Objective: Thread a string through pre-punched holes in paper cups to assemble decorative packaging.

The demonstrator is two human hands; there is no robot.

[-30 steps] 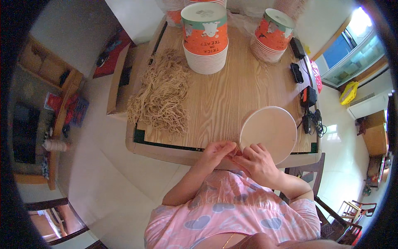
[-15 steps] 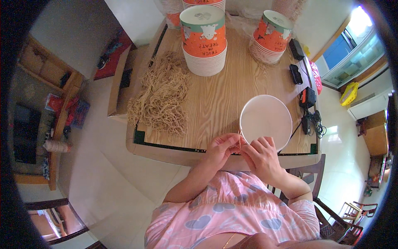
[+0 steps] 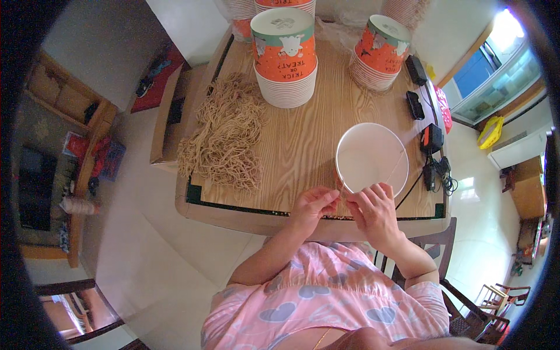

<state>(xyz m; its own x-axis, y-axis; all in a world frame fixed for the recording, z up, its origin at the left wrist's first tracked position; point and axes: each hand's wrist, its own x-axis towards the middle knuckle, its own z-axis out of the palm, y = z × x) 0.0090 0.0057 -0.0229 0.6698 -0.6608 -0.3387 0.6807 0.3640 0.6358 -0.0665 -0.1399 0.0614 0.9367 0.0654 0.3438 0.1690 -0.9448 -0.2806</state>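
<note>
A paper bucket, white inside, stands near the table's front edge with its mouth facing me. Both my hands meet at its near left rim. My left hand pinches a thin string with thumb and forefinger. My right hand, fingers bent and closed, grips the string beside the near rim. A thin strand of string shows across the inside of the bucket. How the string passes through or round the rim is too small to tell. To the left lies a loose heap of beige strings.
Upside-down stacks of orange and green printed paper buckets stand behind, a tall one and another at the back right. A black adapter with cables and a small black case line the right edge. A cardboard box is beyond the left edge.
The bucket has shifted slightly away from me. My hands are slightly farther apart, and a strand now shows inside the bucket.
</note>
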